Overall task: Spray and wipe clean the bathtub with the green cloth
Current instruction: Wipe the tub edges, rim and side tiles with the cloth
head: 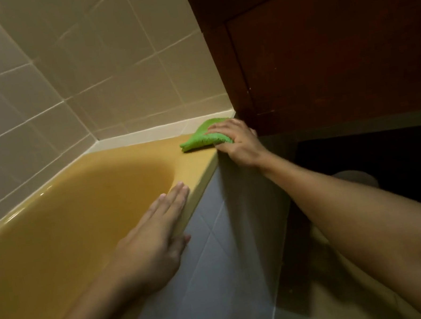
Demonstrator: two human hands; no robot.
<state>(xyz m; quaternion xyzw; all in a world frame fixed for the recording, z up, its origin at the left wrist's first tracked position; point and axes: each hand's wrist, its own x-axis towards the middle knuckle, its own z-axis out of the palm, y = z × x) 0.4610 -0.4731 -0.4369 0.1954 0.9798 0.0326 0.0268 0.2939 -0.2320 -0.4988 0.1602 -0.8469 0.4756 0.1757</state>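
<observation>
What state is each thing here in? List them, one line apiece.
green cloth, bunched, lying on the tub's end ledge, partly under the right hand.
right hand, gripping the cloth, fingers curled over it.
left hand, flat on the front rim, fingers straight, holding nothing.
bathtub, no water visible in the part of the basin shown.

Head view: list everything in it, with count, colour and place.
tub: one, mustard yellow, left, along the tiled wall.
cloth: one, green, bunched on the tub's far rim corner, by the cabinet.
wall tiles: many, beige, behind the tub.
panel tiles: several, grey, below the tub's near rim.
cabinet: one, dark brown, upper right.
left grip: one, flat on the near rim, fingers straight.
right grip: one, holds the cloth on the rim.
</observation>
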